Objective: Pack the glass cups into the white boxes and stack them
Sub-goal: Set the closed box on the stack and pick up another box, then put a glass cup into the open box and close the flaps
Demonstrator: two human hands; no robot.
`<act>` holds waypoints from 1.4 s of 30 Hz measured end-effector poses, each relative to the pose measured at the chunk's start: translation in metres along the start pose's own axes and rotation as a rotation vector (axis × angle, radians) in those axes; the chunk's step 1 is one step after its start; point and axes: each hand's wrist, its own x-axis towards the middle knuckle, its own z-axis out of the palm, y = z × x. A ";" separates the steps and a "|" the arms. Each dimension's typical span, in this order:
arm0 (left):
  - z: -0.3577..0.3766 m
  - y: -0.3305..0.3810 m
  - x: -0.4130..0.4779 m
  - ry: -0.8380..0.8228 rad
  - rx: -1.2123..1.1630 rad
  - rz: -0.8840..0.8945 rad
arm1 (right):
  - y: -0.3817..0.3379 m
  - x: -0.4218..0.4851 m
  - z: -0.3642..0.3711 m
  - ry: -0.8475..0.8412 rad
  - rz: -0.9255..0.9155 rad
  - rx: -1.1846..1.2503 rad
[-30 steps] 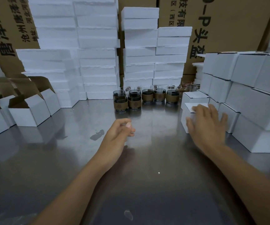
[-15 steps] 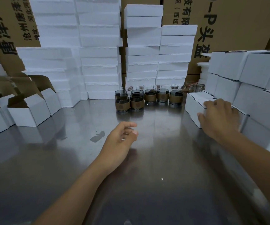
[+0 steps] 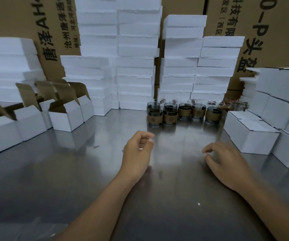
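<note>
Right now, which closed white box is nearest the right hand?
The closed box at the front-left of the right-side pile, on the table beyond the right hand; the others sit behind it or farther right.

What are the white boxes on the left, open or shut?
Open. The white boxes on the left have their lid flaps standing up, showing the brown inside.

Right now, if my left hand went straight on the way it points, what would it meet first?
Probably the front glass cups, across the table from your left hand; depth is uncertain.
</note>
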 end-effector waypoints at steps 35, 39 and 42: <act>-0.200 -0.022 0.123 0.180 1.016 0.097 | -0.001 0.010 0.010 0.035 0.014 0.018; -0.150 0.012 0.106 0.114 0.950 0.226 | -0.002 0.012 0.008 0.000 0.020 0.041; -0.096 0.033 0.076 0.052 0.938 0.279 | -0.002 0.011 0.006 -0.030 0.019 0.049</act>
